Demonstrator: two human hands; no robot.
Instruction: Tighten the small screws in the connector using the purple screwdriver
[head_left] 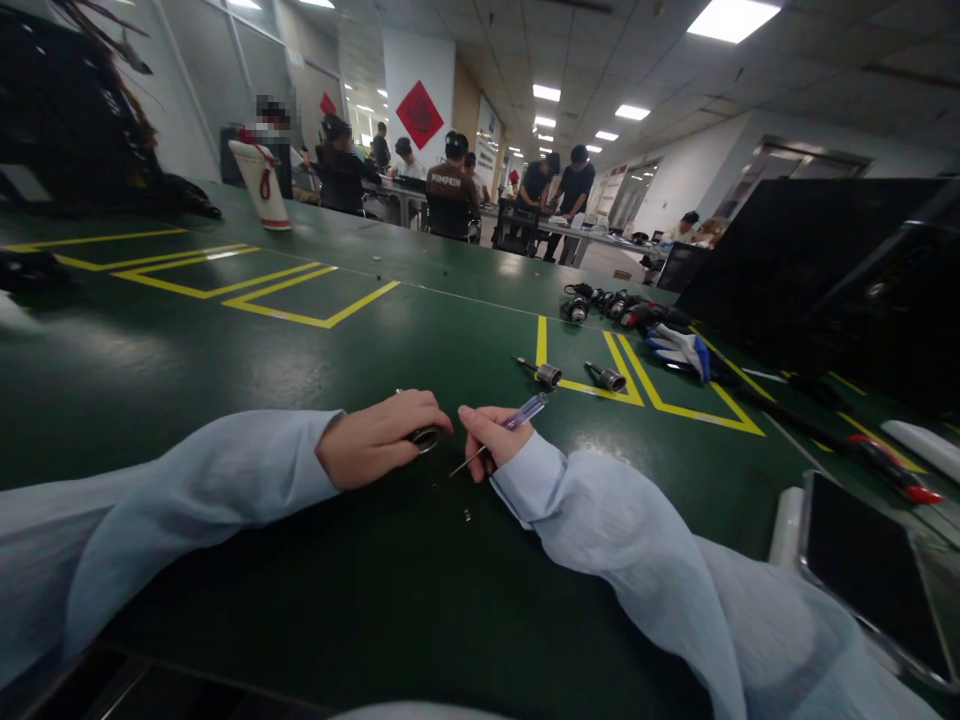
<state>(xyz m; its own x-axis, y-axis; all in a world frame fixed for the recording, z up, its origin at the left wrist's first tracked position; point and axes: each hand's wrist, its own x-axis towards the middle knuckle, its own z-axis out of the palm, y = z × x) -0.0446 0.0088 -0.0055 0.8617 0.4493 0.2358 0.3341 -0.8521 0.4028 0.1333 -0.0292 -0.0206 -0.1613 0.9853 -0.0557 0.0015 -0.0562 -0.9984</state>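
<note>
My left hand (382,438) is closed around a small round metal part (425,438), whose open ring end shows between thumb and fingers. In my right hand (495,437) is a thin screwdriver (526,411) with a clear purple handle; its shaft slants down to the left, the tip just above or on the green table (337,590). The two hands are close together but apart. Tiny metal pieces (466,515) lie on the table just below the screwdriver tip. Beyond my right hand rest two metal parts with thin shafts, one (548,375) on the left and another (606,377) on the right.
Yellow tape (328,322) marks the table. Power tools with cords (577,308), a blue and white glove (679,350) and a red-black tool (892,470) lie to the right. A phone (870,570) sits near my right arm. A white cup (261,185) stands far left; people are beyond.
</note>
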